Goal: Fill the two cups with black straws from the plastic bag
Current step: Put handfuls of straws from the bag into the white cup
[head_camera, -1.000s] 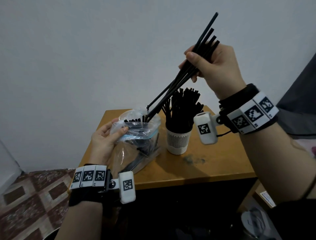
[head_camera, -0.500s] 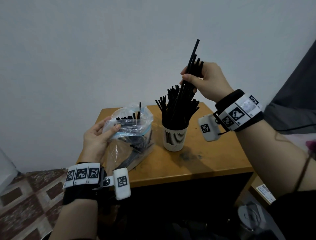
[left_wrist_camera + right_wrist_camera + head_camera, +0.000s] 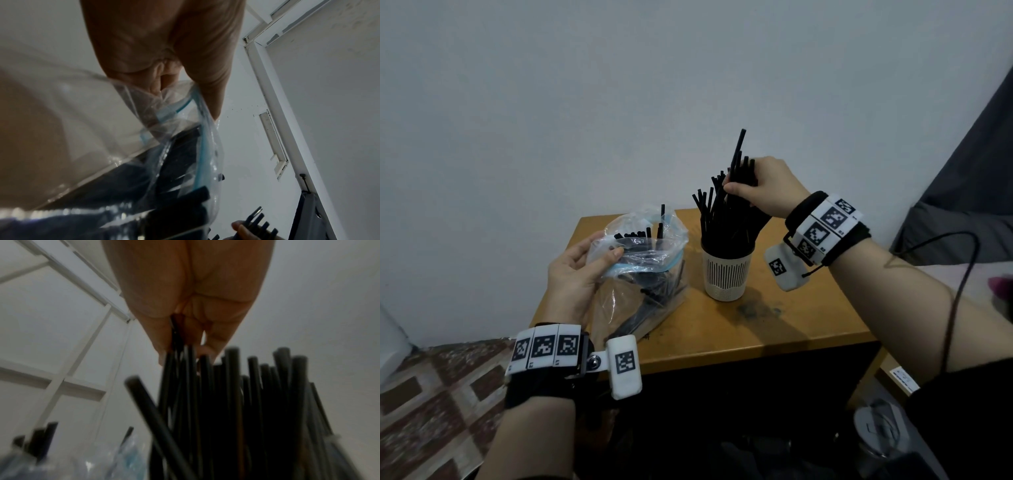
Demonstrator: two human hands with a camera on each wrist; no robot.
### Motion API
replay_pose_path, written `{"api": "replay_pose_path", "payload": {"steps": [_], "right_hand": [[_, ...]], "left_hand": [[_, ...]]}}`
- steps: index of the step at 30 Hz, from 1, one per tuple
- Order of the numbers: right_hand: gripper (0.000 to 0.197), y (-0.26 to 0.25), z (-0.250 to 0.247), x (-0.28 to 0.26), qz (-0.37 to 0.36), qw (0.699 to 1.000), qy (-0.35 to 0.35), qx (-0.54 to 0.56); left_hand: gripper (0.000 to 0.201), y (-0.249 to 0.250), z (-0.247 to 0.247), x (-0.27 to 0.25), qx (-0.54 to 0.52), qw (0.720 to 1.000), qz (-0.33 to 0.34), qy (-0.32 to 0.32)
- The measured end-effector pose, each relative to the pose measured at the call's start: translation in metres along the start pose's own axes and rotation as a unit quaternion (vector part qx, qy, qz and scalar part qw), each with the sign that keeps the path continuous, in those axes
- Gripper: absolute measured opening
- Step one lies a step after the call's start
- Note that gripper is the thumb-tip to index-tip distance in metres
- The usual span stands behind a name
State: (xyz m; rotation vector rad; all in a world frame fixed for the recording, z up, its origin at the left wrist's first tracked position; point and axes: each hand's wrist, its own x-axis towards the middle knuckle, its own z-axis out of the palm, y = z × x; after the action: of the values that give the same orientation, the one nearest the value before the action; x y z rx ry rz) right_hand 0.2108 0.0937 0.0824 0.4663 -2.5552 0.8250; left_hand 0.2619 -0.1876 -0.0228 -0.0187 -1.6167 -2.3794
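A white ribbed cup stands on the wooden table, packed with black straws. My right hand grips a bunch of black straws from above, their lower ends down in the cup; the wrist view shows the fingers pinching those straws. My left hand holds the mouth of a clear plastic bag with a blue zip strip, more black straws inside. Only one cup is visible.
A pale wall rises right behind the small table. A dark smudge marks the tabletop near the cup. Patterned floor lies at the lower left, grey fabric at the right.
My right hand has carried the bunch of straws from above the bag rightward and down into the cup. The left hand has kept its hold on the bag.
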Motion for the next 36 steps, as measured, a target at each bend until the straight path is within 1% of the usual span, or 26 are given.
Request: {"api": "replay_pose_path", "payload": {"steps": [2,4,7,8,10,11,12,13,15,16,18,19,20,21,23,24,25,27,28,29,30,31,32,34,36], "right_hand": [[0.019,0.006,0.009,0.001,0.014,0.999,-0.017,-0.037],[0.022,0.010,0.019,0.002,0.029,0.998,-0.019,-0.050],[0.029,0.014,0.026,0.003,0.034,0.998,0.015,-0.049],[0.037,0.014,0.026,0.002,0.024,0.998,0.034,-0.041],[0.066,0.012,0.023,0.000,-0.009,0.998,0.064,0.013],[0.079,0.009,0.021,-0.002,-0.033,0.996,0.068,0.041],[0.085,0.007,0.021,-0.004,-0.065,0.994,0.065,0.054],[0.086,0.005,0.022,-0.005,-0.101,0.992,0.055,0.049],[0.075,0.001,0.024,-0.006,-0.156,0.987,0.022,0.014],[0.066,0.000,0.025,-0.006,-0.168,0.986,-0.006,-0.010],[0.052,-0.003,0.024,-0.007,-0.166,0.980,-0.083,-0.067],[0.049,-0.005,0.024,-0.007,-0.161,0.976,-0.115,-0.094],[0.048,-0.006,0.023,-0.008,-0.162,0.972,-0.127,-0.112],[0.046,-0.007,0.022,-0.008,-0.166,0.972,-0.116,-0.117],[0.040,-0.007,0.023,-0.007,-0.167,0.979,-0.057,-0.097],[0.039,-0.006,0.023,-0.007,-0.152,0.985,-0.032,-0.080],[0.042,-0.005,0.024,-0.007,-0.127,0.990,-0.012,-0.057],[0.053,-0.001,0.022,-0.006,-0.073,0.997,0.028,0.012],[0.054,0.000,0.020,-0.006,-0.061,0.995,0.047,0.056],[0.051,0.001,0.019,-0.006,-0.061,0.991,0.059,0.102],[0.046,0.002,0.018,-0.006,-0.066,0.986,0.060,0.141],[0.042,0.003,0.019,-0.006,-0.071,0.983,0.045,0.165],[0.041,0.004,0.021,-0.007,-0.071,0.983,0.016,0.167],[0.042,0.006,0.025,-0.009,-0.055,0.990,-0.053,0.119],[0.041,0.010,0.028,-0.009,-0.045,0.994,-0.088,0.055]], "left_hand": [[0.060,-0.001,0.000,0.000,0.002,1.000,0.001,-0.001],[0.062,-0.002,0.000,0.000,-0.001,1.000,-0.001,-0.001],[0.060,-0.003,0.000,-0.001,-0.001,1.000,-0.004,-0.002],[0.059,-0.003,0.000,-0.001,-0.003,1.000,-0.005,-0.002],[0.060,-0.004,0.000,0.000,-0.007,1.000,-0.006,-0.002],[0.061,-0.004,0.000,0.000,-0.009,1.000,-0.006,-0.002],[0.062,-0.004,0.000,0.000,-0.010,1.000,-0.006,-0.003],[0.062,-0.004,0.001,0.000,-0.010,1.000,-0.005,-0.004],[0.062,-0.004,0.002,0.000,-0.008,1.000,-0.002,-0.008],[0.062,-0.004,0.002,0.000,-0.006,1.000,-0.002,-0.009],[0.064,-0.006,0.003,0.001,-0.004,1.000,-0.002,-0.008],[0.065,-0.007,0.003,0.001,-0.003,1.000,-0.002,-0.008],[0.066,-0.007,0.002,0.001,-0.002,1.000,-0.003,-0.008],[0.067,-0.008,0.002,0.001,-0.001,1.000,-0.003,-0.008],[0.066,-0.007,0.001,0.000,-0.001,1.000,-0.002,-0.010],[0.065,-0.007,0.001,-0.001,-0.002,1.000,-0.001,-0.011],[0.065,-0.006,0.001,-0.002,-0.003,1.000,0.000,-0.013],[0.064,-0.006,0.000,-0.003,-0.008,1.000,0.001,-0.014],[0.063,-0.006,-0.001,-0.003,-0.011,1.000,0.000,-0.014],[0.062,-0.006,-0.002,-0.003,-0.013,1.000,-0.001,-0.014],[0.062,-0.007,-0.002,-0.003,-0.015,1.000,-0.002,-0.014],[0.061,-0.007,-0.002,-0.002,-0.015,1.000,-0.003,-0.015],[0.062,-0.008,-0.002,-0.002,-0.013,1.000,-0.003,-0.016],[0.063,-0.009,0.000,-0.003,-0.008,1.000,-0.002,-0.020],[0.065,-0.010,0.002,-0.004,-0.006,1.000,-0.002,-0.023]]}}
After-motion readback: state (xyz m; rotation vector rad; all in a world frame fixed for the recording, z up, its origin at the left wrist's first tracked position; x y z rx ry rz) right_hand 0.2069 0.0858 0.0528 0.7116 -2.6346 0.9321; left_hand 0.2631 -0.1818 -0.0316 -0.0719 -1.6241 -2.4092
